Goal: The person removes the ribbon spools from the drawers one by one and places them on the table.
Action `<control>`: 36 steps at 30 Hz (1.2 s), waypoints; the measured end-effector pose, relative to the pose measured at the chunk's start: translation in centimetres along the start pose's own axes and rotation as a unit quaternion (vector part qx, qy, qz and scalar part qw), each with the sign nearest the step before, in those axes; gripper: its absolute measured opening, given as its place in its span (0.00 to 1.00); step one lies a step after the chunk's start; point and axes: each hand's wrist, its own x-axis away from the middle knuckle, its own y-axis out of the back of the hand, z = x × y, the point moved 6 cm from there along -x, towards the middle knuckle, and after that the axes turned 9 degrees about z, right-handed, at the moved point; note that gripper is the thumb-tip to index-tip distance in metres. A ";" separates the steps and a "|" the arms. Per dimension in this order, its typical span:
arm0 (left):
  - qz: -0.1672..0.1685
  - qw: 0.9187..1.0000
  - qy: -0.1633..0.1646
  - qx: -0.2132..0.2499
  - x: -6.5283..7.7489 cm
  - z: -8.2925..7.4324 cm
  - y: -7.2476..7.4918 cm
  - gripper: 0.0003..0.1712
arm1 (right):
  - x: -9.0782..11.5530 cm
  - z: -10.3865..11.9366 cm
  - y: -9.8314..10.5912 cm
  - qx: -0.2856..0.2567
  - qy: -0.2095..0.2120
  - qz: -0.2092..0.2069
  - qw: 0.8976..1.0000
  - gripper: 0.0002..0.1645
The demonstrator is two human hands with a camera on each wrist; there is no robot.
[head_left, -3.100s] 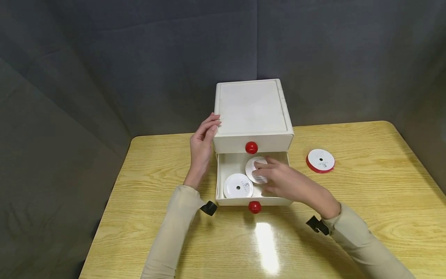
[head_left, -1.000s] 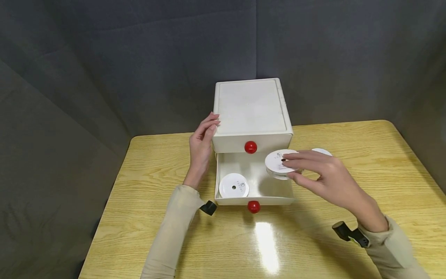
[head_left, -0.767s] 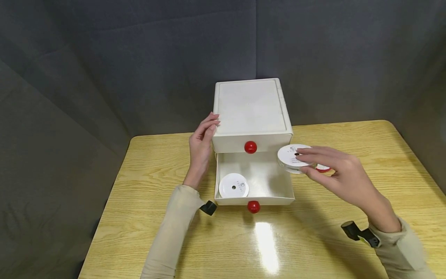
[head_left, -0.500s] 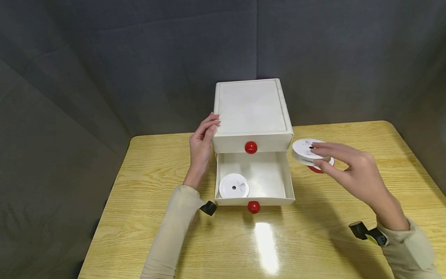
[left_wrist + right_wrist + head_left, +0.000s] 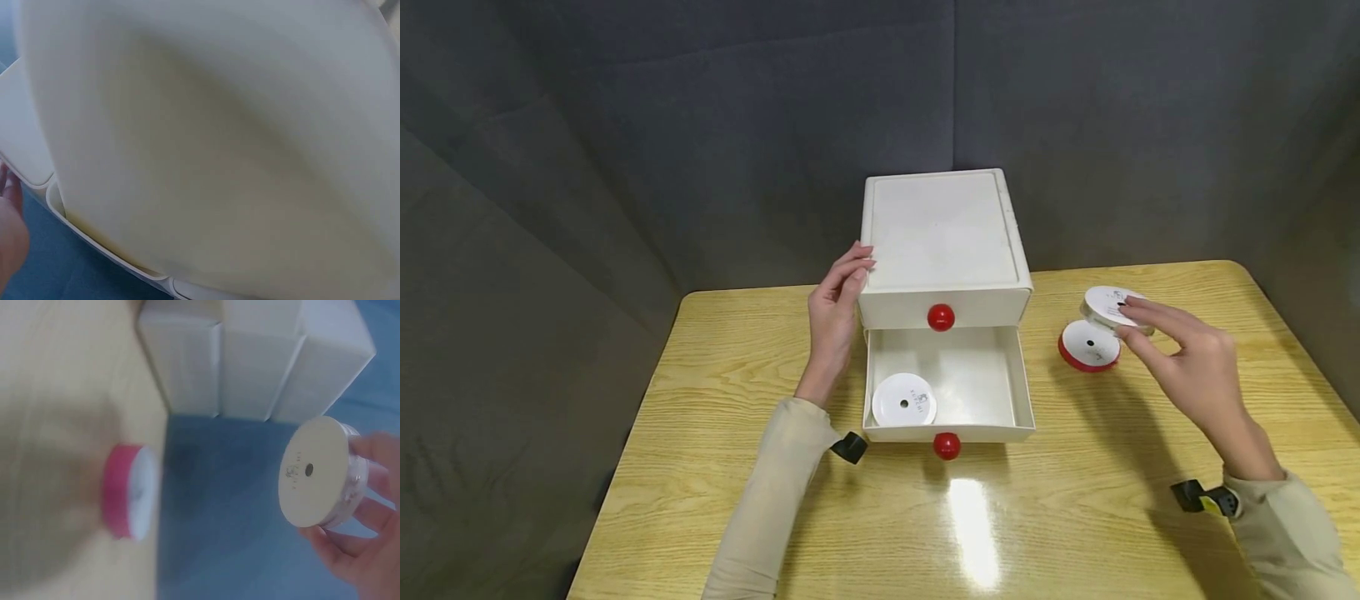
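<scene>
My right hand (image 5: 1198,358) pinches a ribbon spool (image 5: 1108,307) with white faces and a pale rim, held in the air over the right part of the table. In the right wrist view, fingers and thumb grip this spool (image 5: 315,472) by its edge. Just below it in the head view, a spool of red ribbon (image 5: 1090,346) lies flat on the table. My left hand (image 5: 835,317) rests its fingertips on the left top edge of a white drawer cabinet (image 5: 943,229). Its lower drawer (image 5: 973,392) is pulled out, with one white spool (image 5: 904,400) in the front left corner.
The cabinet's upper drawer is closed, with a red knob (image 5: 941,317); the pulled-out drawer has another red knob (image 5: 947,446). Behind the wooden table (image 5: 737,500) hangs a dark grey curtain (image 5: 760,150). The cabinet's pale surface (image 5: 206,156) fills most of the left wrist view.
My right hand has taken the pale ribbon spool out of the drawer and carried it right, past the red spool. The left hand stays at the cabinet's edge.
</scene>
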 end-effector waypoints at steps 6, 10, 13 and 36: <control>0.000 1.000 0.006 -0.006 0.0 0.0 0.0 0.13 | 1.2 -3.0 0.2 0.029 -0.044 -0.012 0.999 0.18; 0.000 1.000 0.004 -0.006 0.0 0.0 0.0 0.13 | 2.0 -4.6 0.3 0.051 -0.065 -0.017 0.996 0.18; -0.001 1.000 -0.003 -0.004 0.0 -0.1 0.0 0.13 | 2.4 -5.6 0.2 0.066 -0.081 -0.009 0.994 0.17; 0.000 1.000 -0.008 -0.003 0.0 -0.1 -0.2 0.13 | 5.1 -10.7 -0.6 0.092 -0.165 0.076 0.979 0.16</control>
